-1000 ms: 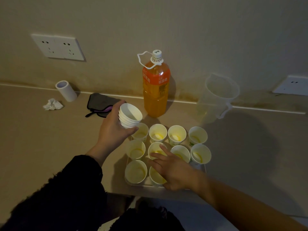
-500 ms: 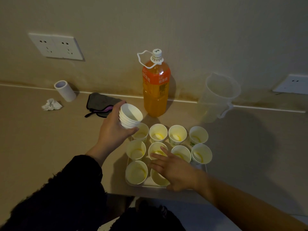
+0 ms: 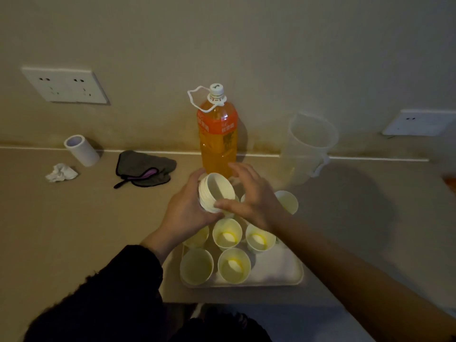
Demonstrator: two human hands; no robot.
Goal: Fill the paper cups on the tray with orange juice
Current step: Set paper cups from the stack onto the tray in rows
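Observation:
Several white paper cups (image 3: 227, 236) stand on a pale tray (image 3: 276, 272) near the table's front edge; some show a little yellow at the bottom. My left hand (image 3: 183, 214) grips a nested stack of paper cups (image 3: 216, 193), tilted above the tray's back rows. My right hand (image 3: 255, 201) reaches over the stack, its thumb on the near rim and its fingers curled round the far rim of the top cup. The capped orange juice bottle (image 3: 218, 144) stands upright behind the hands, by the wall. The back cups are partly hidden by my hands.
A clear plastic pitcher (image 3: 311, 144) stands right of the bottle. A dark cloth (image 3: 143, 169), a white roll (image 3: 81, 150) and a crumpled tissue (image 3: 61, 172) lie at the left. Wall sockets (image 3: 64, 86) sit above the table.
My right hand has lifted off the cups on the tray and come up to the stack's top rim. My left hand has brought the stack to the right, over the tray.

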